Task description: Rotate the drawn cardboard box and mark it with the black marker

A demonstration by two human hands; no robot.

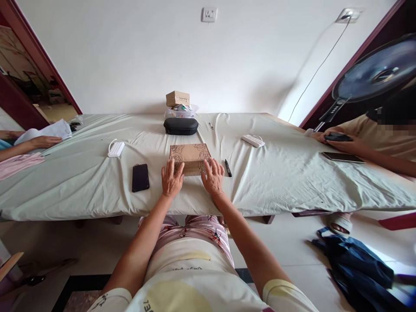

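Observation:
A brown cardboard box (190, 152) with dark rose-like line drawings lies in front of me on the cloth-covered table. My left hand (172, 178) is at its near left corner, fingers spread. At the near right corner is my right hand (213, 175), its fingers also apart. Both hands are open; whether the fingertips touch the box I cannot tell. A black marker pen (228, 168) lies just right of my right hand. To the left of my left hand is a dark smartphone (140, 177), flat on the cloth.
Behind the box sit a black zip case (180, 126) and a plastic basket (182, 112) with a small carton (177, 99) on top. White corded blocks lie left (116, 148) and right (253, 140). Other people's hands are at both table ends. A fan (378, 71) stands at right.

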